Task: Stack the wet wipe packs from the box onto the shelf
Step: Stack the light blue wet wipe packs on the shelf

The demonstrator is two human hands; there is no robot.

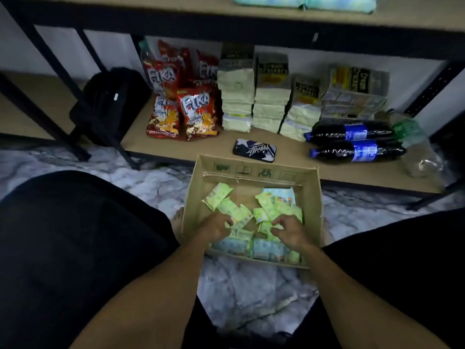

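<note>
It was a shop stockroom. The shelving [201, 147] across the upper frame held snack bags [196, 114], stacked packs [269, 102], cola bottles [352, 142].

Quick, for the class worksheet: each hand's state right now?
Left hand: fingers curled over wet wipe packs; grip cannot be told.
Right hand: also curled over them; grip cannot be told.
</note>
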